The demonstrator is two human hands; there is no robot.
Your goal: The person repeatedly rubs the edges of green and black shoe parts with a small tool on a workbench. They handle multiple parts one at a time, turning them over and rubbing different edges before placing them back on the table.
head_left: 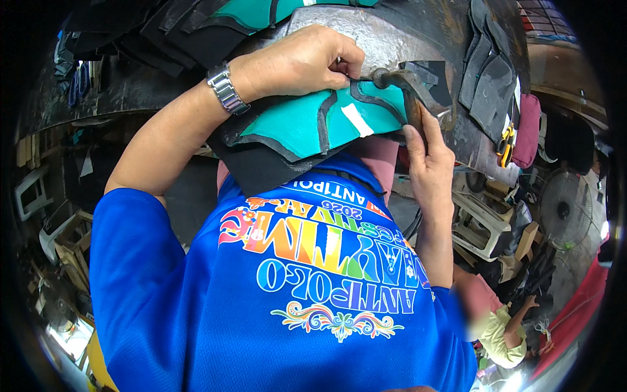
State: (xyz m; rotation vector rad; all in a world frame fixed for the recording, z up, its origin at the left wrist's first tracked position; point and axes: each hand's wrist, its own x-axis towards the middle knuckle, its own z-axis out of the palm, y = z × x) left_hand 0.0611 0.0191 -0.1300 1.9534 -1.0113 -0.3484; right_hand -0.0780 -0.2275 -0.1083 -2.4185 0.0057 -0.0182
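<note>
A teal piece of material with black trim and a white tag [307,121] lies on the edge of a worn metal worktable [392,46], overhanging toward my chest. My left hand [300,62], with a metal watch on the wrist, pinches the black edge of the piece near the top. My right hand [428,163] grips the handle of a hammer [405,85], whose metal head rests against the black trim at the same spot.
Stacks of cut black and teal pieces [196,26] lie at the table's far left, and more black cutouts [486,72] at the right beside yellow-handled scissors [504,147]. A white plastic chair [483,225], a fan [565,209] and a seated person [503,326] are at lower right.
</note>
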